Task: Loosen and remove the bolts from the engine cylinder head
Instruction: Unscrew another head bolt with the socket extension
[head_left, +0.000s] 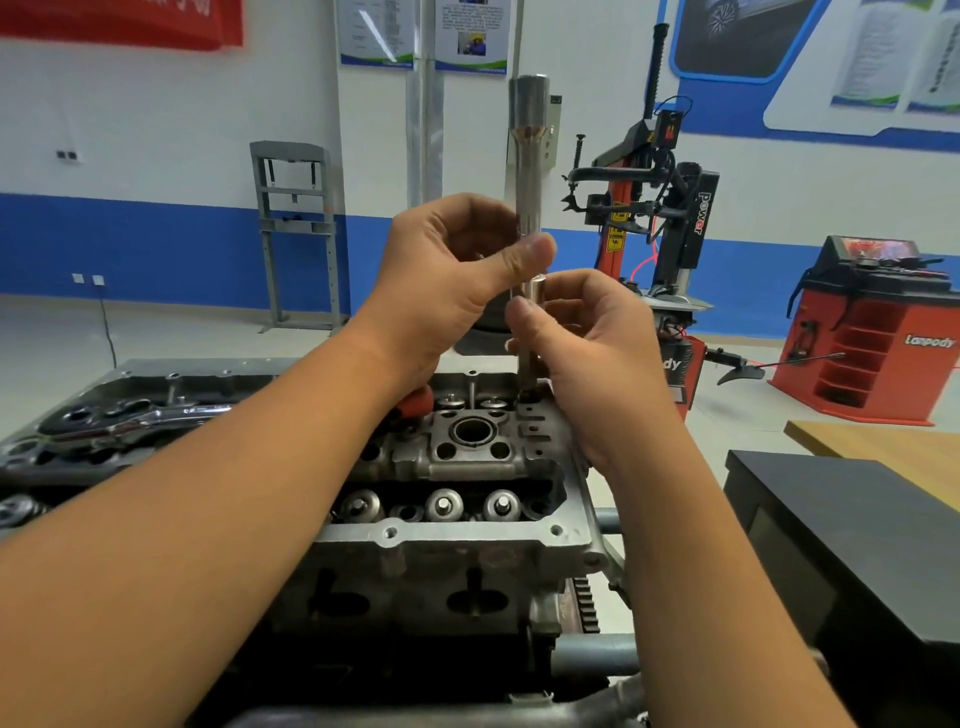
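Cylinder head (467, 452) sits centre frame on a stand, valve side up; it is the landmark here. A long socket extension (529, 208) stands upright over the head's far right corner, its lower end dropped into a bolt hole there, probably seated on a head bolt; the bolt itself is hidden down the hole. Left hand (447, 275) pinches the shaft higher up, thumb pressed across the front, fingers curled behind. Likely steadying it vertical so the tip stays engaged. Right hand (582, 343) pinches the shaft lower down, just above the head, thumb and fingertips around it, looks set for spinning the bar by hand. That suggests the bolt is already broken loose and being run out by fingers. No ratchet on top of the extension. Left of the head, an open tool case (104, 421) with chrome sockets lies close by for reach. Red-handled tool (415, 402) lies just behind the head's left part, mostly hidden by the left wrist.
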